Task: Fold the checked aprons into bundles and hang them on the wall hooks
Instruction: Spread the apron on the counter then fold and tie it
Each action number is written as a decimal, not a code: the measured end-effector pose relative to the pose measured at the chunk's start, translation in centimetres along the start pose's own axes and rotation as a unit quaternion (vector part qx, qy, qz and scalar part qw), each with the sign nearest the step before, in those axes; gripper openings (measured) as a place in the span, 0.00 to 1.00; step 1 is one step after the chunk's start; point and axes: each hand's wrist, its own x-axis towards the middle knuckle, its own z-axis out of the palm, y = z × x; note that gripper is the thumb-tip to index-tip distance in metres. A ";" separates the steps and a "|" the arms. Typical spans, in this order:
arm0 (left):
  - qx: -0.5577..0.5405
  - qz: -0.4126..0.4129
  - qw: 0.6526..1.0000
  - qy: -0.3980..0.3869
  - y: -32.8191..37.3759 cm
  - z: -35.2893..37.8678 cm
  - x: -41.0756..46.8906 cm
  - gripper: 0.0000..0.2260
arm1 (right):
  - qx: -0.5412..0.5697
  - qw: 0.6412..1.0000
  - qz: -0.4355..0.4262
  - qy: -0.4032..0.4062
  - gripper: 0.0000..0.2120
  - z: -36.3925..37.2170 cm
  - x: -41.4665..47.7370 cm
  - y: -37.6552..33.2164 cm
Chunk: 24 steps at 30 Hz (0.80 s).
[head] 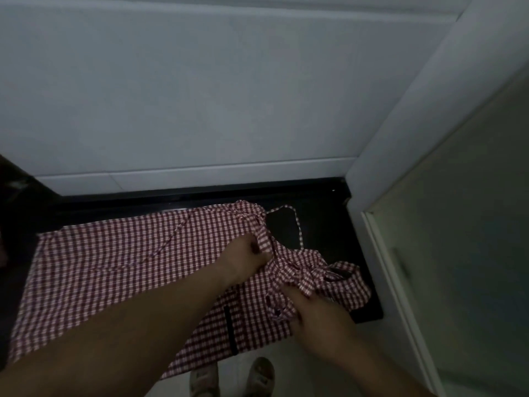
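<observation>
So a red-and-white checked apron point(108, 279) is lying spread out on a dark bench point(323, 230) that is running along a white tiled wall point(200, 96). Its long axis is going left to right across the view: the wide skirt end is sitting flat on the left, and the narrower bib end with the straps is pointing right, toward a white door frame point(380, 253). The near edge of the fabric is hanging over the front of the bench, with a short black strip point(231, 330) showing on that hanging part.

The right end is all bunched up. The left hand point(243, 259) is reaching in over the cloth and pinching a gathered fold close to the neck area, fingers curled in with the thumb on top. The right hand point(317, 319) is sitting nearer the camera and further right, its fingers closed around the crumpled bib fabric and tangled ties. So both hands are gripping at the bib end, close together but not touching, and the flat skirt part is stretching away to their left.

A thin checked strap point(297, 224) is looping out past the bunch, lying on the bare bench behind the hands. Down below, the person's light-coloured shoes point(232, 376) are standing on a pale floor point(315, 376).
</observation>
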 end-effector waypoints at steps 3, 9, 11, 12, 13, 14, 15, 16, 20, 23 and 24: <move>0.065 -0.008 0.993 0.098 -0.5 0.6 0.7 0.01 | -0.034 0.982 -0.025 0.184 0.14 -1.5 -0.2 -0.8; 0.300 0.233 0.898 0.221 -1.4 1.6 -1.3 0.23 | 0.001 0.993 -0.020 0.115 0.11 1.3 3.2 -1.0; 0.375 0.224 0.895 0.092 -1.8 2.5 -1.0 0.30 | -0.010 0.998 0.000 0.054 0.15 2.4 3.9 -0.9; 0.405 0.190 0.894 0.030 -2.1 3.0 -0.7 0.31 | -0.015 0.998 0.007 0.065 0.15 2.6 4.0 -1.0; 0.424 0.161 0.891 -0.012 -2.4 3.3 -0.4 0.32 | -0.021 0.996 0.011 0.084 0.14 2.6 4.1 -1.1; 0.435 0.145 0.888 -0.030 -2.9 3.2 -0.2 0.32 | -0.024 0.994 0.007 0.105 0.14 2.6 4.4 -1.5; 0.433 0.152 0.888 -0.033 -2.9 3.3 -0.1 0.32 | -0.016 0.994 0.011 0.112 0.14 2.5 4.4 -1.4; 0.418 0.168 0.893 -0.022 -3.1 3.0 -0.1 0.31 | 0.000 0.994 0.011 0.106 0.15 2.5 4.6 -1.3; 0.343 0.222 0.906 0.114 -3.1 -0.2 -1.8 0.23 | 0.044 0.993 0.021 0.107 0.10 1.8 5.9 -1.1; 0.316 0.136 0.919 0.194 -4.5 -3.8 -3.1 0.14 | 0.078 0.985 0.019 0.153 0.04 0.3 6.8 -2.0; 0.299 0.093 0.928 0.204 -5.2 -5.2 -3.1 0.13 | 0.085 0.985 0.016 0.151 0.05 -0.1 7.4 -2.2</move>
